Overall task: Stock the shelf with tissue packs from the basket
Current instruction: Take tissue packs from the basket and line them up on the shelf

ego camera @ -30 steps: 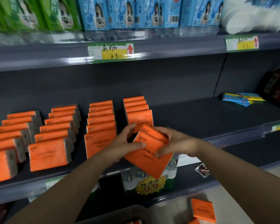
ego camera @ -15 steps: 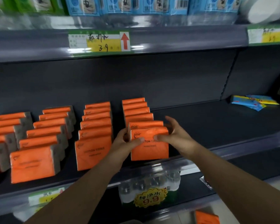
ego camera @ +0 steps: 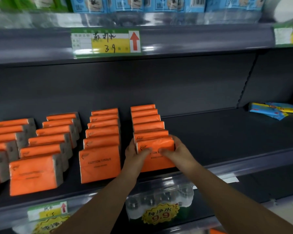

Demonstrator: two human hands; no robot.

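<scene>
An orange tissue pack point(ego camera: 156, 146) stands upright at the front of the rightmost row of orange packs point(ego camera: 146, 120) on the dark shelf point(ego camera: 227, 137). My left hand point(ego camera: 135, 153) grips its left side, thumb across the front. My right hand point(ego camera: 178, 152) grips its right side, thumb on the front too. Three more rows of orange packs point(ego camera: 100, 132) stand to the left. The basket is out of view.
Bare shelf surface lies to the right of the rows, up to blue and yellow packets point(ego camera: 274, 111) at the far right. Blue packages point(ego camera: 142, 4) fill the shelf above, over a price tag point(ego camera: 107, 42). A wrapped bottle pack point(ego camera: 159, 203) sits on the shelf below.
Both hands carried the tilted pack up from in front of the shelf, stood it upright at the front of the rightmost row, and have pushed it back against the pack behind.
</scene>
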